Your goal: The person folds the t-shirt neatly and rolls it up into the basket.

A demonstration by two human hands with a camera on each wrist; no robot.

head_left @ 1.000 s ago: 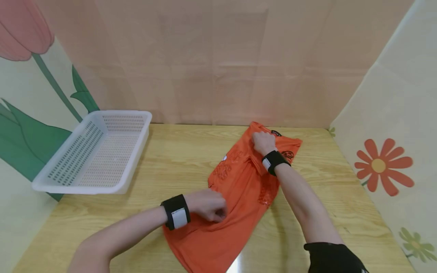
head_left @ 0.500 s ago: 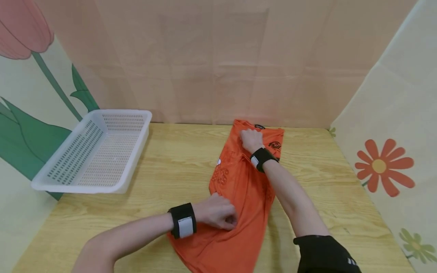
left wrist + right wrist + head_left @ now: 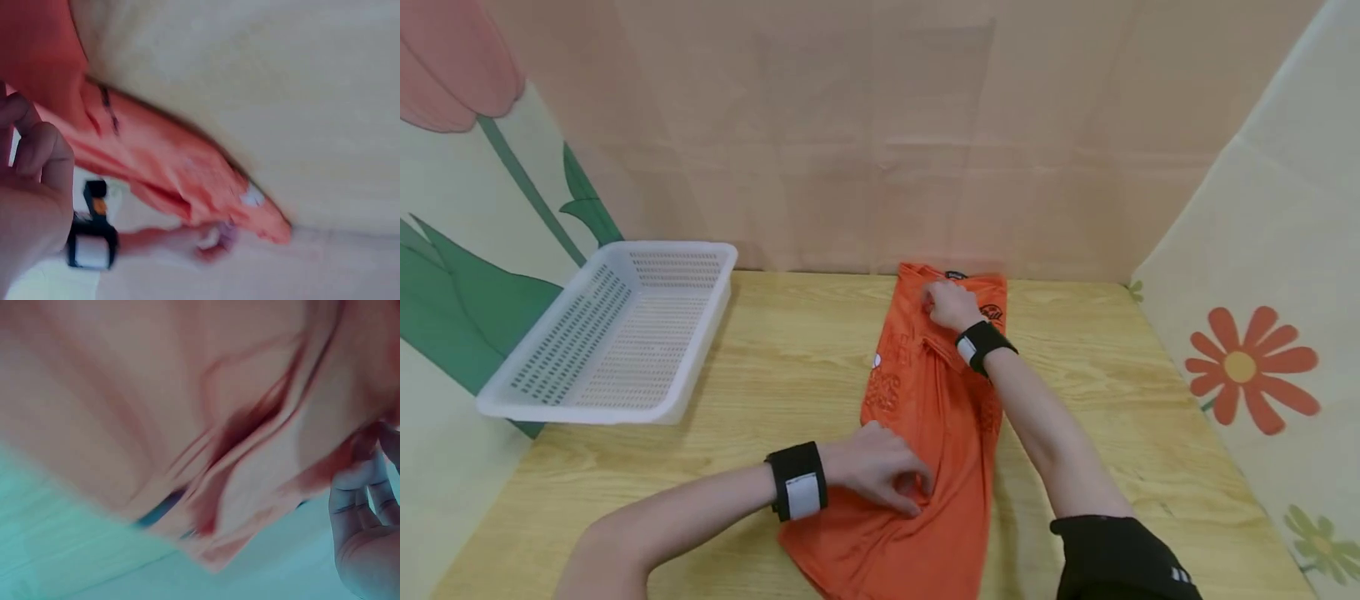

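Observation:
An orange T-shirt (image 3: 917,433) lies folded lengthwise on the table, its collar end by the back wall. Dark print and a small dark neck label show near that end. On the lower part of the shirt rests my left hand (image 3: 883,471), thumb and forefinger bent with a gap between them; it is also seen in the left wrist view. My right hand (image 3: 952,305) is at the collar end, fingers bent and pinching the cloth. In the right wrist view, fingertips (image 3: 365,442) meet the fabric, and the exact hold is partly hidden. Both wrists wear black bands.
A white perforated plastic basket (image 3: 613,333) stands at the back left with nothing in it. The wooden table (image 3: 782,358) is enclosed by a peach backdrop (image 3: 820,167) and flower-printed side panels (image 3: 1240,250).
The shirt's collar end has swung left, so the shirt lies straighter. My right hand moved left with it. My left hand shifted slightly right, and its thumb and fingers have loosened.

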